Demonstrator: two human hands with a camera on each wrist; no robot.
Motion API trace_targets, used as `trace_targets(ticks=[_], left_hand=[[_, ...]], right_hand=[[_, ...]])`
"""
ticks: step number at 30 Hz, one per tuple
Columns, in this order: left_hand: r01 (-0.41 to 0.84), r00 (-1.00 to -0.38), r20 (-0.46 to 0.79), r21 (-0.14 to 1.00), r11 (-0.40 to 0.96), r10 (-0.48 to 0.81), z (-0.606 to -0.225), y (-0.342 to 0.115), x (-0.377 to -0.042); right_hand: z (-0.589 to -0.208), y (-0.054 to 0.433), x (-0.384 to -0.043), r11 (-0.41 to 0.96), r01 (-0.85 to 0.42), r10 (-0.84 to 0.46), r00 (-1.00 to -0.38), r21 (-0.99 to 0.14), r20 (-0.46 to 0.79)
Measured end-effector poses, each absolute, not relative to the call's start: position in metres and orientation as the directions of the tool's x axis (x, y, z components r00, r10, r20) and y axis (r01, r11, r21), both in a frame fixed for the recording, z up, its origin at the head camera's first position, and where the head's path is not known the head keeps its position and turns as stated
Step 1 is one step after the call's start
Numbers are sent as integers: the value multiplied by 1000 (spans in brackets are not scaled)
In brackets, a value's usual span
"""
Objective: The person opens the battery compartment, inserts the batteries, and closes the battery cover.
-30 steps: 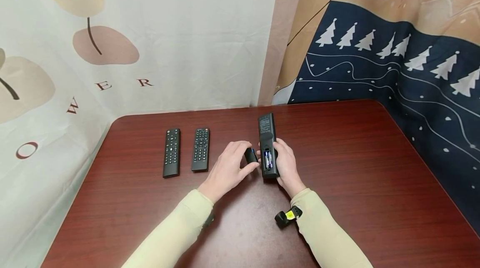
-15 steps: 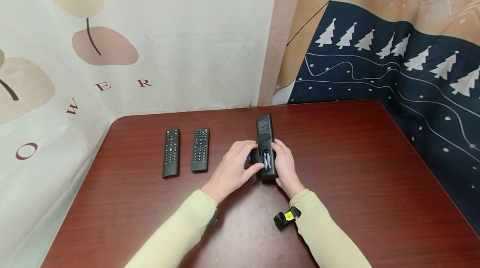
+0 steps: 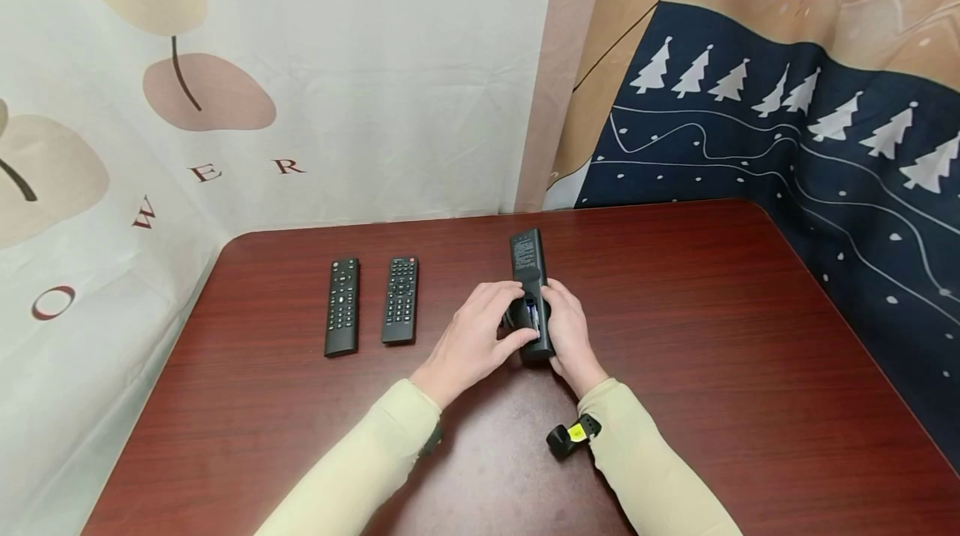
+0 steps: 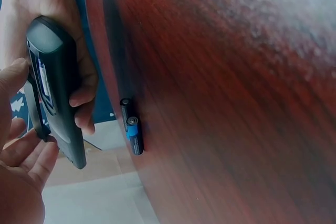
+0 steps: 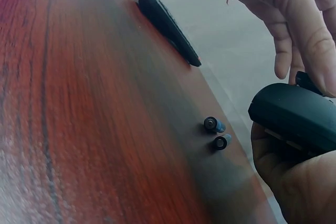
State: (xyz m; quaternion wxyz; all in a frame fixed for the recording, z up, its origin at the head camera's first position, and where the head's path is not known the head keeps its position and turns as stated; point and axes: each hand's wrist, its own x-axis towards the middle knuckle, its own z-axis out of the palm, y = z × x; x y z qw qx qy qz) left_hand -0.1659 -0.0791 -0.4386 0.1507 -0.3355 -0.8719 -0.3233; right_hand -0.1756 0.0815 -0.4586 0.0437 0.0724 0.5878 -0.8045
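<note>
Left hand (image 3: 471, 342) pinches cover (image 4: 34, 106) | right hand (image 3: 572, 336) grips remote (image 3: 532, 274) | label (image 3: 526, 252) — illegible | curtain (image 3: 412, 86) — "OWER"

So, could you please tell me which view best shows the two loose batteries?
The left wrist view: it shows the loose batteries lengthwise, one partly overlapping the other. The right wrist view shows mainly their ends; in the head view, I cannot make them out.

Pale yellow left sleeve (image 3: 352, 457), 7 o'clock; matching right sleeve (image 3: 656, 448), 5 o'clock. Black wrist camera (image 3: 559, 442), yellow label (image 3: 577, 432). Dark left-wrist device (image 3: 432, 440), mostly hidden.
</note>
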Motion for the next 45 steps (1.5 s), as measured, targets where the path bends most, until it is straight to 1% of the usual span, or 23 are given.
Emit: trace_targets(ticks=[20, 30, 38, 45], left_hand=[[691, -723, 479, 472, 548, 499, -441, -74, -165], [717, -696, 510, 452, 530, 505, -443, -74, -166], [746, -661, 539, 399, 533, 522, -444, -74, -166], [758, -650, 539, 398, 517, 537, -444, -74, -165]], right_hand=[[-458, 83, -176, -307, 155, -16, -987, -939, -157], [-456, 83, -176, -298, 161, -2, -986, -941, -168], [-455, 83, -176, -307, 159, -6, -986, -938, -165], [-453, 83, -176, -310, 154, -9, -987, -938, -158]])
